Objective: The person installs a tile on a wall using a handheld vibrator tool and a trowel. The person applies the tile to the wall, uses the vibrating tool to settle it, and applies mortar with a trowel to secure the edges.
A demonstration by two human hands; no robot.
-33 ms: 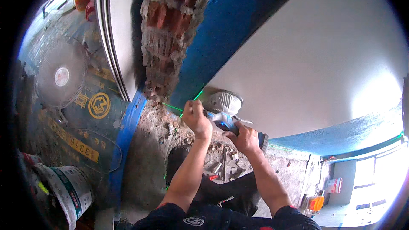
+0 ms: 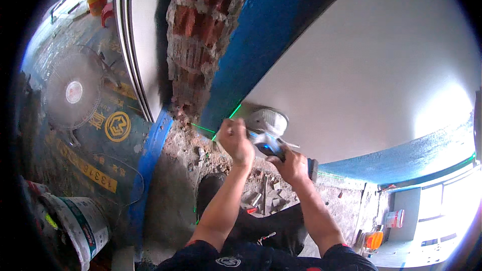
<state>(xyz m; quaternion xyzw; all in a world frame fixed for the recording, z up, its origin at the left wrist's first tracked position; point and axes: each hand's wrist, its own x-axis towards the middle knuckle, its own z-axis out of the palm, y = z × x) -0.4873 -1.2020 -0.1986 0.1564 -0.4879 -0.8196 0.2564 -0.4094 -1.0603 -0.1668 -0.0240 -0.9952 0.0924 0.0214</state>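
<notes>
Both of my hands hold a cordless power tool (image 2: 266, 144) that looks like an angle grinder, grey with a blue-lit spot and a whitish ribbed round guard (image 2: 268, 121). My right hand (image 2: 292, 164) wraps its body near the dark rear end (image 2: 313, 169). At the front, my left hand (image 2: 237, 141) is closed, apparently on a side handle that the fingers hide; it is slightly blurred. The guard lies against the lower left edge of a large white panel (image 2: 361, 70). Green laser lines (image 2: 235, 111) cross the blue-coated strip (image 2: 241, 65) beside it.
Exposed brick (image 2: 193, 55) runs up left of the blue strip. Broken rubble (image 2: 273, 198) lies on the floor beneath my forearms. A fan (image 2: 74, 92) stands on the left over a dark printed floor sheet (image 2: 98, 163), with a white bucket (image 2: 85, 226) nearer. Another bucket (image 2: 394, 218) sits at right.
The tool and both hands have shifted a little to the right and slightly nearer me. Both hands keep their grip.
</notes>
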